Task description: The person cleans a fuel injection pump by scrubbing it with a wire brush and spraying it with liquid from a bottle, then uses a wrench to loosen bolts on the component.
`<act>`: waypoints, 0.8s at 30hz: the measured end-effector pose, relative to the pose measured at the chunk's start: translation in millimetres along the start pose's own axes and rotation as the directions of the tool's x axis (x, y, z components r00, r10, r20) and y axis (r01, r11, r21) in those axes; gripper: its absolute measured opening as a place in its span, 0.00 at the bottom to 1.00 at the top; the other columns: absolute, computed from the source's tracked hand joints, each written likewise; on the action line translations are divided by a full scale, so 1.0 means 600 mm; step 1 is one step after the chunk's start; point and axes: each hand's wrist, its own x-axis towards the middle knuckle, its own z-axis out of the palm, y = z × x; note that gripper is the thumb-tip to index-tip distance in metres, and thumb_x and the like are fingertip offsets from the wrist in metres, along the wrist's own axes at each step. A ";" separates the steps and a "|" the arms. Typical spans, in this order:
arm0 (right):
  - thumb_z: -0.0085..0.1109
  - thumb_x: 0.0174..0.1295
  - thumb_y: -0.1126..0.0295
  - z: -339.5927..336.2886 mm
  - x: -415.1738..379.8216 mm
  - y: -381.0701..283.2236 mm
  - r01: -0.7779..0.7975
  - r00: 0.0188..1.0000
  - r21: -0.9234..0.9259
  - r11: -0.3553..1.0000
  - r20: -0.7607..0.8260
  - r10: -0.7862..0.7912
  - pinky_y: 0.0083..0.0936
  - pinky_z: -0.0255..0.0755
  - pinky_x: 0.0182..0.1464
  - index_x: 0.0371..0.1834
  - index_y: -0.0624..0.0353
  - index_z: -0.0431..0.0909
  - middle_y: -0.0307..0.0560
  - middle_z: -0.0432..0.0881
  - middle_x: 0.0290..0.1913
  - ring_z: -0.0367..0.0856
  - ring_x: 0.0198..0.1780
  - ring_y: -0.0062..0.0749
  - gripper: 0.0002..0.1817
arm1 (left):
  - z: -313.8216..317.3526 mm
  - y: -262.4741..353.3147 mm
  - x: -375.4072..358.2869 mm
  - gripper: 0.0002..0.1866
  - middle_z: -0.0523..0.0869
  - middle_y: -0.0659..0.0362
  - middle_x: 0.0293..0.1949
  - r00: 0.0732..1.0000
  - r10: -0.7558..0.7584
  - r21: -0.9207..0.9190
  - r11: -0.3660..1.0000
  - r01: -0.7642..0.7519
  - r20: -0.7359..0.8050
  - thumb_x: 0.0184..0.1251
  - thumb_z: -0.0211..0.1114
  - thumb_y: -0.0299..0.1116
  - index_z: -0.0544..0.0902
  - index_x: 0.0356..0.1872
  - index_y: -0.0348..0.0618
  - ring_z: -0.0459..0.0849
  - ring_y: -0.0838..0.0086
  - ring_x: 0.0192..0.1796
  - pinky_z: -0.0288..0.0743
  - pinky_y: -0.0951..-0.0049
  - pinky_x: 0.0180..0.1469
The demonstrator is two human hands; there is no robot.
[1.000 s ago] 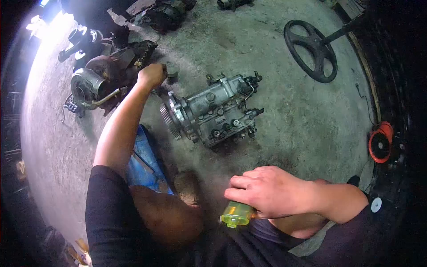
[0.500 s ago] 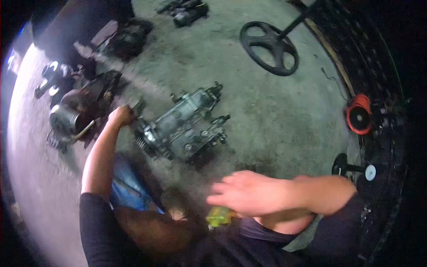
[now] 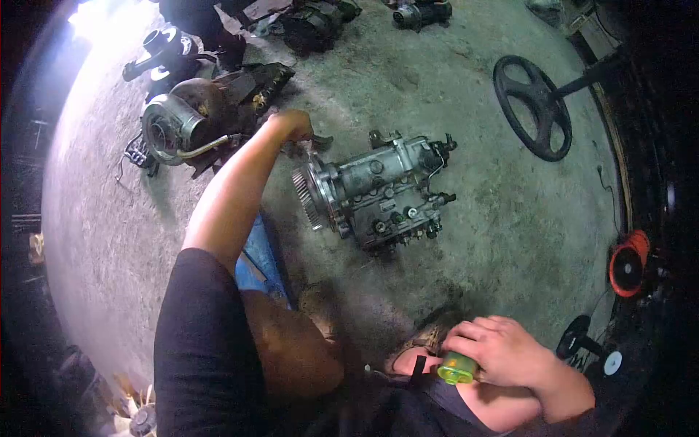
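My left hand (image 3: 295,128) is closed at the end of my stretched arm, beside a metal engine part (image 3: 393,182) with a toothed gear wheel (image 3: 310,198) at its left. What its fingers hold, if anything, is too small and dark to make out. Low at the right, my right hand (image 3: 495,349) is wrapped round a yellow-green object (image 3: 457,368), held near my foot and knee. To the left of my left hand lies a rusty turbocharger (image 3: 171,127) with a pipe.
A steering wheel (image 3: 533,108) is at the upper right. Red round equipment (image 3: 629,264) and a black part with a white disc (image 3: 613,363) stand at the right edge. A blue object (image 3: 256,258) lies by my leg; more dark machine parts (image 3: 313,28) are at the top.
The camera view has shifted, so the floor and parts appear farther right. My right hand now appears lower and farther right, with the yellow-green object showing more clearly.
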 end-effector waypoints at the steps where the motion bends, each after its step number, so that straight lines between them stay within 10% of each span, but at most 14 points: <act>1: 0.66 0.56 0.62 -0.008 0.014 0.003 0.040 0.999 -0.001 0.999 -0.018 -0.040 0.37 0.77 0.50 0.53 0.49 0.76 0.42 0.79 0.47 0.82 0.50 0.41 0.21 | 0.003 -0.011 -0.008 0.23 0.87 0.41 0.49 0.998 -0.044 -0.044 0.998 0.042 -0.046 0.64 0.62 0.48 0.88 0.40 0.35 0.87 0.47 0.50 0.79 0.50 0.52; 5: 0.68 0.54 0.61 -0.043 0.061 0.018 0.157 0.987 0.055 0.986 -0.055 -0.154 0.37 0.78 0.48 0.53 0.49 0.75 0.42 0.78 0.46 0.83 0.49 0.41 0.23 | -0.058 -0.007 -0.080 0.24 0.88 0.41 0.49 0.941 -0.258 -0.277 0.941 0.193 -0.221 0.72 0.60 0.51 0.85 0.50 0.38 0.87 0.50 0.52 0.79 0.54 0.53; 9: 0.72 0.47 0.61 -0.052 0.110 0.061 0.319 0.947 -0.041 0.947 0.045 -0.317 0.39 0.78 0.46 0.53 0.51 0.75 0.43 0.79 0.49 0.83 0.48 0.43 0.28 | -0.111 0.032 -0.184 0.24 0.88 0.42 0.44 0.639 -0.350 -0.571 0.803 -0.172 -0.685 0.74 0.60 0.49 0.78 0.60 0.42 0.89 0.50 0.46 0.80 0.55 0.50; 13: 0.72 0.48 0.64 -0.048 0.186 0.137 0.366 0.924 0.039 0.930 0.106 -0.368 0.43 0.78 0.47 0.51 0.51 0.75 0.48 0.78 0.46 0.82 0.47 0.49 0.25 | -0.122 0.103 -0.260 0.18 0.82 0.64 0.27 0.864 -0.471 -0.936 0.351 0.000 -0.177 0.74 0.63 0.44 0.82 0.52 0.39 0.77 0.81 0.25 0.72 0.75 0.25; 15: 0.70 0.53 0.64 -0.065 0.239 0.188 0.319 0.935 0.142 0.937 -0.209 -0.287 0.44 0.77 0.46 0.51 0.54 0.76 0.52 0.80 0.44 0.82 0.47 0.52 0.22 | -0.103 0.120 -0.288 0.17 0.82 0.64 0.29 0.863 -0.505 -0.908 0.349 0.232 0.027 0.74 0.63 0.43 0.83 0.51 0.39 0.76 0.81 0.24 0.70 0.75 0.24; 19: 0.67 0.62 0.61 -0.146 0.294 0.245 0.411 0.558 0.167 0.896 -0.823 -0.102 0.38 0.78 0.44 0.49 0.59 0.81 0.54 0.86 0.43 0.86 0.43 0.51 0.17 | -0.021 0.207 -0.342 0.17 0.86 0.57 0.33 0.849 -0.525 -0.847 0.480 0.228 -0.069 0.74 0.60 0.41 0.82 0.54 0.42 0.83 0.77 0.36 0.78 0.70 0.41; 21: 0.67 0.64 0.61 -0.198 0.279 0.223 0.529 0.394 0.202 0.824 -0.919 -0.028 0.33 0.77 0.40 0.46 0.61 0.82 0.52 0.86 0.37 0.86 0.38 0.41 0.15 | 0.032 0.248 -0.358 0.17 0.88 0.44 0.36 0.863 -0.412 -0.699 0.708 0.101 -0.293 0.72 0.61 0.40 0.80 0.52 0.38 0.89 0.55 0.38 0.80 0.58 0.43; 22: 0.66 0.65 0.62 -0.219 0.273 0.207 0.586 0.341 0.227 0.777 -0.940 0.018 0.30 0.76 0.38 0.44 0.61 0.82 0.49 0.85 0.34 0.85 0.35 0.36 0.14 | 0.046 0.293 -0.366 0.17 0.88 0.40 0.35 0.845 -0.497 -0.808 0.571 0.145 -0.199 0.72 0.60 0.39 0.79 0.53 0.38 0.89 0.48 0.37 0.80 0.55 0.41; 23: 0.66 0.66 0.62 -0.230 0.269 0.193 0.643 0.290 0.247 0.725 -0.955 0.069 0.28 0.75 0.36 0.43 0.61 0.83 0.46 0.85 0.31 0.84 0.33 0.30 0.13 | 0.076 0.335 -0.359 0.09 0.83 0.57 0.29 0.767 -0.614 -0.864 0.475 0.169 -0.188 0.73 0.62 0.32 0.78 0.46 0.38 0.77 0.75 0.26 0.75 0.69 0.32; 24: 0.66 0.66 0.64 -0.229 0.270 0.176 0.721 0.291 0.349 0.599 -0.937 0.195 0.26 0.74 0.36 0.42 0.61 0.83 0.43 0.84 0.31 0.82 0.32 0.26 0.11 | 0.105 0.380 -0.351 0.09 0.85 0.52 0.28 0.697 -0.663 -0.840 0.518 0.162 -0.274 0.73 0.63 0.34 0.78 0.45 0.38 0.79 0.74 0.27 0.76 0.67 0.33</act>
